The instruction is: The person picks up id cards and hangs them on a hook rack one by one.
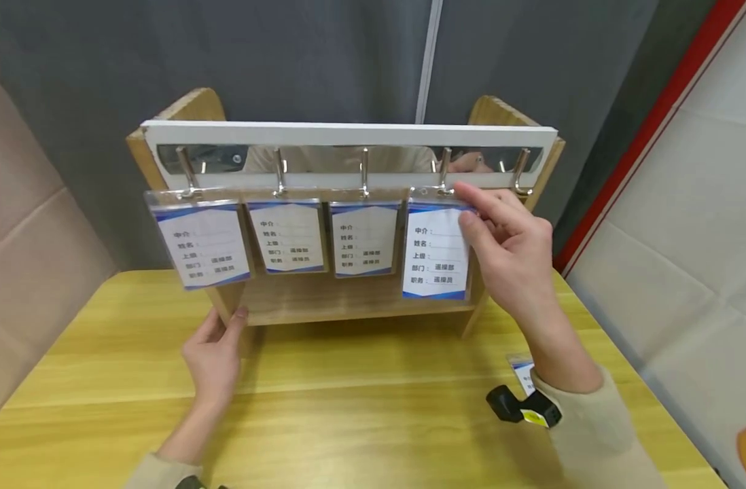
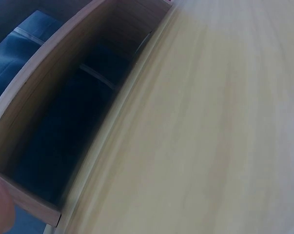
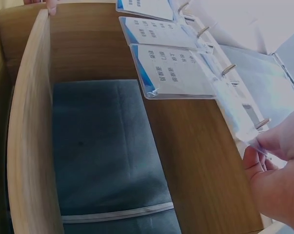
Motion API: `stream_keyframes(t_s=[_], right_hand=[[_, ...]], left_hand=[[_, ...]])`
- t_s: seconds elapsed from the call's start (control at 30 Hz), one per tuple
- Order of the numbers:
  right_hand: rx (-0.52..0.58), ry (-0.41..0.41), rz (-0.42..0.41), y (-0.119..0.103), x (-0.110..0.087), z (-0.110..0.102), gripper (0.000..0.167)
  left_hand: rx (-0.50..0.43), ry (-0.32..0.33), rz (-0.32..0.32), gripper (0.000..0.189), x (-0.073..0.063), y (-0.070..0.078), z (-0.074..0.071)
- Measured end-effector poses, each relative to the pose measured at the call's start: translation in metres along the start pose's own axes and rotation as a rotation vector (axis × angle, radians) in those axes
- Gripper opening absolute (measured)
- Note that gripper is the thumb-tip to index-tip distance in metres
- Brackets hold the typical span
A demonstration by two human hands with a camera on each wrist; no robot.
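A wooden rack (image 1: 348, 299) with a white hook rail (image 1: 348, 180) stands on the table. My right hand (image 1: 513, 251) pinches the upper right edge of a clear badge holder (image 1: 437, 251) between thumb and fingers, at the fourth metal hook (image 1: 444, 166) from the left. Whether its slot is over that hook, I cannot tell. Three similar badge holders (image 1: 290, 238) hang from the hooks to its left. The rightmost hook (image 1: 521, 170) bears nothing. At the lower left of the rack, my left hand (image 1: 214, 360) grips the side panel; a blurred finger (image 2: 0, 204) shows in the left wrist view.
Another badge holder (image 1: 522, 373) lies on the yellow wood-grain table (image 1: 348, 407), partly hidden by my right forearm. A grey curtain (image 1: 324, 61) hangs behind the rack. Pale walls flank both sides, the right one (image 1: 685, 238) with a red border.
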State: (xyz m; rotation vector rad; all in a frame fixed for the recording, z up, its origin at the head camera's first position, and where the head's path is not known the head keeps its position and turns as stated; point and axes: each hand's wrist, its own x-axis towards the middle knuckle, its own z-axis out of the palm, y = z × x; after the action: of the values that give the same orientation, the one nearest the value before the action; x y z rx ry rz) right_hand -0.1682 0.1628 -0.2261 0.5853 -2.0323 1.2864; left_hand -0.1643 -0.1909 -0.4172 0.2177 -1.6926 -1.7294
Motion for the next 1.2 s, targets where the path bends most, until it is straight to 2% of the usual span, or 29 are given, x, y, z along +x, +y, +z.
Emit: stream_keyframes(t_s=[0.23,0.4,0.9,1.2], right_hand=[[0.079,0.007,0.008,0.007,0.001,0.003,0.038],[0.132,0.018,-0.028,0.012,0.001,0.005,0.039],[0.114,0.093,-0.153,0.025,-0.001,0.01,0.04],[0.134,0.16,-0.127,0.032,-0.007,0.006,0.038]], left_hand=[[-0.018,0.011,-0.001,0.033,0.0,0.0,0.0],[-0.024,0.01,-0.001,0.031,0.001,0.0,0.0],[-0.001,0.006,0.001,0.031,0.0,0.001,0.001],[-0.019,0.017,0.0,0.032,0.0,0.001,0.001]])
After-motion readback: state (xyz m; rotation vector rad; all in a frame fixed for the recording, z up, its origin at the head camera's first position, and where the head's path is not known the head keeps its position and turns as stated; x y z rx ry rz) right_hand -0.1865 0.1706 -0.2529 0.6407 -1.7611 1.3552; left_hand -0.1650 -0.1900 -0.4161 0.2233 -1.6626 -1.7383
